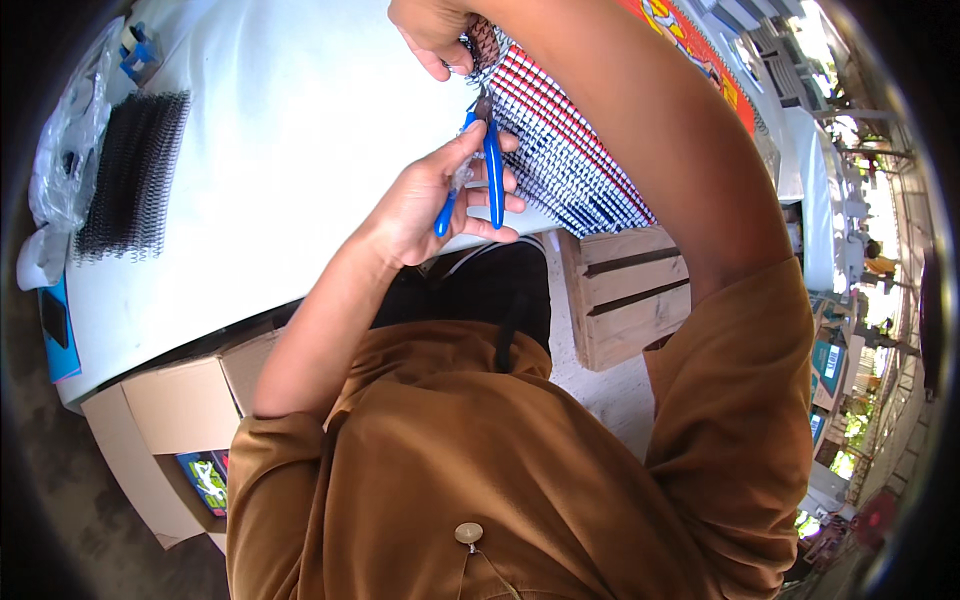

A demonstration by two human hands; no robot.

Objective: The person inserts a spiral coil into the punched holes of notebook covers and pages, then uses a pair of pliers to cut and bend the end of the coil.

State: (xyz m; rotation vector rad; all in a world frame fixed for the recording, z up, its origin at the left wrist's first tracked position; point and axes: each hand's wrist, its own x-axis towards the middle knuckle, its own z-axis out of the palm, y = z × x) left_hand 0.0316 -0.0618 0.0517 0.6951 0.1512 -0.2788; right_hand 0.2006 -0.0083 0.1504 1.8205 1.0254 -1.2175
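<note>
In my left hand point(425, 195) is a pair of cutting pliers point(496, 175) with blue handles, its fingers around the spread handles. The jaws point away from me, at the near-left corner of a stack of spiral-bound notebooks point(570, 140). Black coils line the stack's edge, over red, white and dark blue pages. My right arm reaches across the stack. Beyond the pliers, my right hand point(435, 35) is curled closed against dark coil wire point(483, 48) at the stack's left end. Its fingertips are partly hidden.
A bundle of loose black coils point(132, 175) lies on the white table point(270, 150) at left, beside clear plastic wrap point(75, 130) and a blue object point(139, 52). A wooden crate point(625, 300) stands below the table's edge. An open cardboard box point(180, 405) sits at lower left.
</note>
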